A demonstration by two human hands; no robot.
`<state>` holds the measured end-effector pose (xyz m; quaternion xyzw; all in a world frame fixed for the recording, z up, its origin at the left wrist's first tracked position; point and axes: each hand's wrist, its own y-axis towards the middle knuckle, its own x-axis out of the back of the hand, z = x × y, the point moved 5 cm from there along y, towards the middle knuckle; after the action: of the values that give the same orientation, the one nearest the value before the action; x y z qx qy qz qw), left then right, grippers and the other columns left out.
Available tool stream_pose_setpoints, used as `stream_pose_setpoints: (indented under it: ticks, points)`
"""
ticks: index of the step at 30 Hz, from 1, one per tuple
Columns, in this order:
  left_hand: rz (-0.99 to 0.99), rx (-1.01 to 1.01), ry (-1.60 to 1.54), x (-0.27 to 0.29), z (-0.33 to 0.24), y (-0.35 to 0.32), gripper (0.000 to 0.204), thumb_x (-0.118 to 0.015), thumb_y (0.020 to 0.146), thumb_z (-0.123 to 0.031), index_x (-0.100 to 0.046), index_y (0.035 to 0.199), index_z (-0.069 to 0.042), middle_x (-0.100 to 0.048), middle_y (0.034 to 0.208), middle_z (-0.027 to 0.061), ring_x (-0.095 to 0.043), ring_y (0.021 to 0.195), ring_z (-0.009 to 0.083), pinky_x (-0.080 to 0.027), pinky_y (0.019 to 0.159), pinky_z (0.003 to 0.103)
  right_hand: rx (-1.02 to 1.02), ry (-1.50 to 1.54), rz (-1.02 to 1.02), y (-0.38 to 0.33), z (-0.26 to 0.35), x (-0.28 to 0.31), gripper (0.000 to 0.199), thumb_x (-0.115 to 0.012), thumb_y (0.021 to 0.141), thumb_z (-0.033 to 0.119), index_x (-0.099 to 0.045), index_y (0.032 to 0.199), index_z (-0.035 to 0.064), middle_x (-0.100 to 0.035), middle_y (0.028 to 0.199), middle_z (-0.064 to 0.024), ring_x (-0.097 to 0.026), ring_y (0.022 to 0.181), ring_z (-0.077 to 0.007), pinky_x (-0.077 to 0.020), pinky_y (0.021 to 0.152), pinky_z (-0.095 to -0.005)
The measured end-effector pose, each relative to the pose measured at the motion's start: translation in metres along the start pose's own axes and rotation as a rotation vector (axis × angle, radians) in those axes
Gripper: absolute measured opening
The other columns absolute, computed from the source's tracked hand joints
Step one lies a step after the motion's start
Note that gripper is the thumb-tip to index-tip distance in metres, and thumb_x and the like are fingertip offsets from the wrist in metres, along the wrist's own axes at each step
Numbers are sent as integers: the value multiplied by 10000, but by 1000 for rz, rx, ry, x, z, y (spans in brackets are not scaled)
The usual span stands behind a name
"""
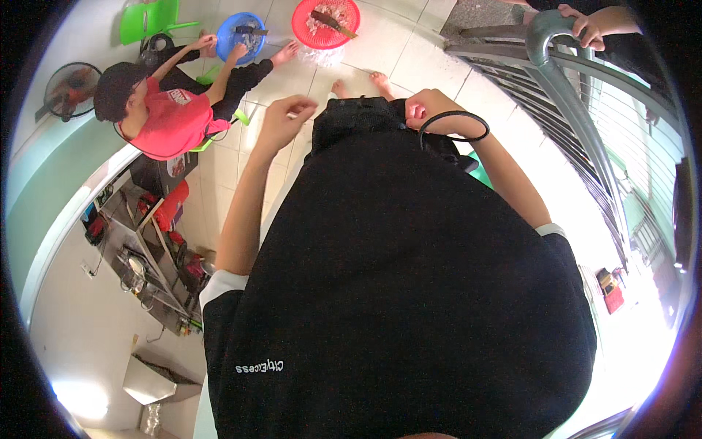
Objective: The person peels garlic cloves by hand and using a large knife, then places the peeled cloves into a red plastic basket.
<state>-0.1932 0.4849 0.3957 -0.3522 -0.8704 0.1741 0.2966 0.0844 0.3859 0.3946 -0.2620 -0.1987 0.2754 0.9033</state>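
Note:
My left hand [287, 121] is raised just left of a black pouch-like bundle [355, 115] at my waist. Its fingers are loosely bent, apart from the thumb, with nothing visible between them. At the bundle's right edge, my right hand [436, 110] is curled closed; whatever sits inside its fingers is hidden. A black cable loop [468, 115] arcs over my right wrist. My black shirt [409, 278] fills the middle of the view, and my bare feet [382, 82] show beyond the bundle.
Ahead on the tiled floor stands a red basket [298, 36] of pale pieces with a long dark blade across it. A seated person in red [172, 121] reaches toward a blue basin [228, 36]. Metal railing [545, 62] runs along the right, another person's hand [591, 29] on it.

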Motion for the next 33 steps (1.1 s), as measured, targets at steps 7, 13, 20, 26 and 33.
stream_pose_setpoints:
  ticks: [7, 13, 20, 26, 33]
  points:
    - [174, -366, 77, -51, -54, 30, 170, -616, 798, -51, -664, 962, -42, -651, 959, 154, -625, 823, 308, -480, 775, 342, 23, -97, -54, 7, 11, -11, 180, -668, 725, 194, -679, 765, 19, -655, 673, -154, -643, 620, -240, -500, 612, -337]
    - [210, -129, 211, -36, -52, 35, 76, -694, 747, -91, -670, 754, -18, -636, 668, 77, -586, 593, 169, -460, 560, 295, -3, -174, -75, 9, 12, -4, 169, -667, 700, 204, -685, 743, 42, -649, 662, -137, -619, 600, -256, -478, 601, -367]
    - [470, 531, -254, -14, -11, 33, 108, -698, 706, -95, -653, 668, -4, -548, 612, 12, -502, 550, 103, -399, 492, 241, 135, -85, -74, 9, 21, -4, 184, -679, 708, 220, -606, 695, 52, -609, 637, -103, -576, 612, -258, -449, 599, -355]
    - [509, 664, -124, 17, 36, 1, 105, -665, 725, -89, -609, 667, -21, -513, 626, 16, -465, 553, 99, -379, 475, 250, 1, -28, -34, 5, 12, -11, 175, -689, 735, 230, -634, 733, 63, -636, 675, -114, -623, 658, -253, -479, 621, -361]
    - [515, 621, -20, 3, 47, -19, 140, -639, 799, -199, -577, 720, -101, -519, 653, -27, -484, 606, 77, -396, 542, 239, 10, -37, -75, 5, 17, -17, 182, -677, 732, 210, -614, 712, 40, -617, 656, -116, -598, 616, -237, -458, 591, -346]
